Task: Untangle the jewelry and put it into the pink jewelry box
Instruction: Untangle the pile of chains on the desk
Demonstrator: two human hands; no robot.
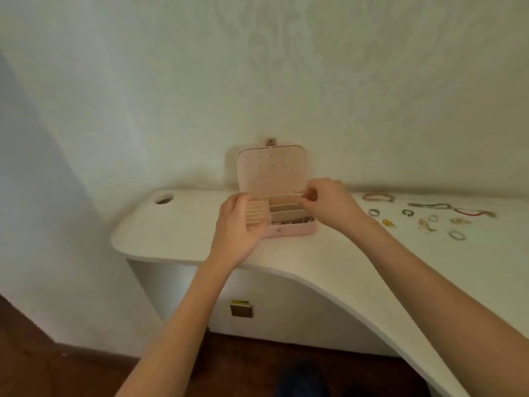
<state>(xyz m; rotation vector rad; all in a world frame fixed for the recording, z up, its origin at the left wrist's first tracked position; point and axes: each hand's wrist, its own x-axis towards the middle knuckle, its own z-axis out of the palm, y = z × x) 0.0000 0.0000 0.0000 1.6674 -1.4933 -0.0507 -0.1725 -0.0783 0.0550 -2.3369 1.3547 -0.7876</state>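
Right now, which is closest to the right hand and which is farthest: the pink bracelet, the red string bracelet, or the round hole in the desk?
From the right hand:
1. Pink bracelet, just to its right by the wall.
2. Round hole in the desk, off to the left past the pink jewelry box.
3. Red string bracelet, far right on the desk.

White desk (177,239) against pale wall (286,81), dark floor (43,353).

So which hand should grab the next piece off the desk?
Probably the right hand: the loose rings and bracelets lie on its side of the jewelry box, while the left hand rests at the box's left end.
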